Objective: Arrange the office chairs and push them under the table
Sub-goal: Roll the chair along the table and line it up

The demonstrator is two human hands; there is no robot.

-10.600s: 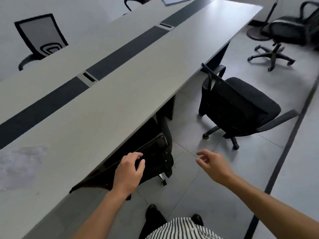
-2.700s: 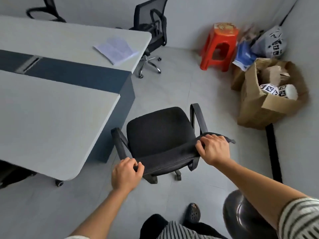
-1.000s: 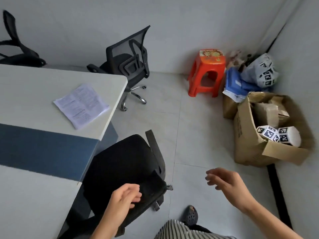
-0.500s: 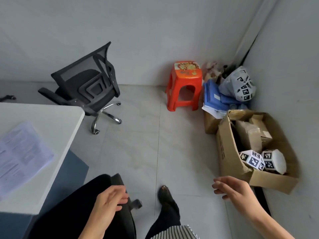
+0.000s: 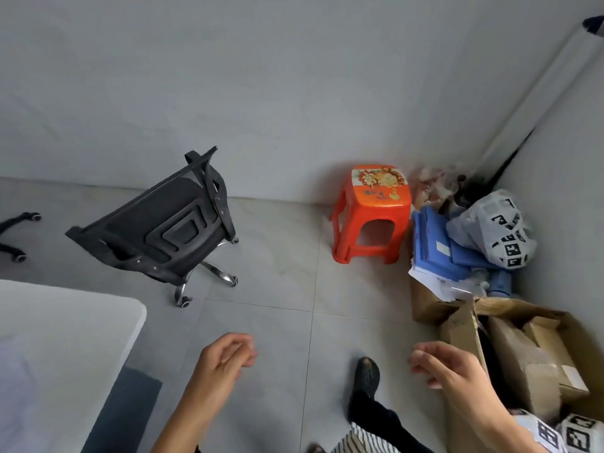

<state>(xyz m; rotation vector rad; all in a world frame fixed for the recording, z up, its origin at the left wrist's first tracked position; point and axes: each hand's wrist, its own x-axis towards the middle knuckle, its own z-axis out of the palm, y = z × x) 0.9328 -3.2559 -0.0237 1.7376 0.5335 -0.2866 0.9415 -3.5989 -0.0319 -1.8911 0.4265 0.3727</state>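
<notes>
Gone from the head view is the black seat that lay under the left hand (image 5: 225, 358) half a second back; that hand now hangs over bare floor, fingers loosely curled round nothing. Its partner, the right hand (image 5: 447, 367), is likewise empty and slack, just beside the box (image 5: 464, 325).

I judge one chair done and the walk to the next begun. The mesh chair (image 5: 163, 230) stands near the wall, well apart from the table (image 5: 65, 338), its back turned toward the person. Next, both hands need to take its backrest, swing it round and roll it to the table edge.

A shoe (image 5: 367, 371) steps forward. An orange stool (image 5: 372, 214), blue folders (image 5: 431, 243) and a bag (image 5: 493, 230) crowd the right corner, off the path. Another chair's base (image 5: 13, 233) shows at far left.
</notes>
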